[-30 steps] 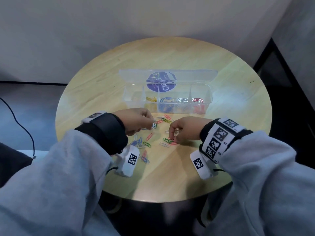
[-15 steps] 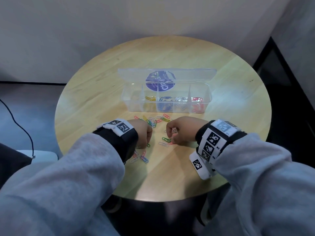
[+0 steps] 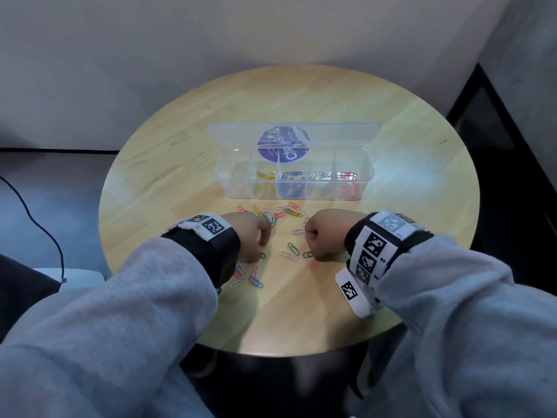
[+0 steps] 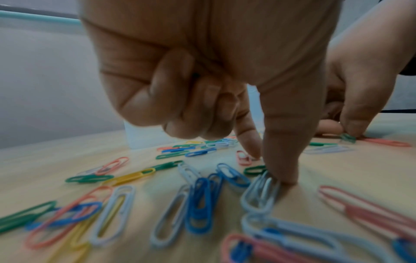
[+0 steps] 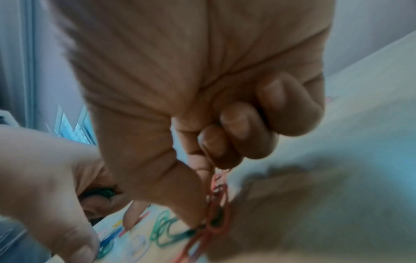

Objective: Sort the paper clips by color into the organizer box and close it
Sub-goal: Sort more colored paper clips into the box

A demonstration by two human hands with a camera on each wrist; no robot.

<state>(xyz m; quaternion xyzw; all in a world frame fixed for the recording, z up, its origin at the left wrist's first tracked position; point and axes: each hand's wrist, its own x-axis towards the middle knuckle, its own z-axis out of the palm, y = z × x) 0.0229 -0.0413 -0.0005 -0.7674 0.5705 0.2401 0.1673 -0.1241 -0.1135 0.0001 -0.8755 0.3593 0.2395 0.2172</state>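
Observation:
The clear organizer box [image 3: 294,193] stands open in the middle of the round table, its lid [image 3: 294,134] tipped back; yellow, blue, white and red clips lie in separate compartments. Loose paper clips [image 3: 280,212] of mixed colours are scattered in front of it. My left hand [image 3: 260,245] has thumb and index finger pointing down at a green clip [image 4: 254,170]. Its other fingers curl round something dark green [image 5: 100,193]. My right hand [image 3: 312,251] is fisted, pinching red clips [image 5: 217,204] that dangle from it, its thumb tip touching a green clip [image 5: 166,229].
More clips [image 3: 253,279] lie near my left wrist. The wooden table [image 3: 407,206] ends in a rounded edge close to me. A black cable [image 3: 45,233] runs over the floor at the left. A wall stands behind the table.
My left hand has drawn back from the pile by the box to the nearer clips and turned palm down. My right hand has stayed in about the same place.

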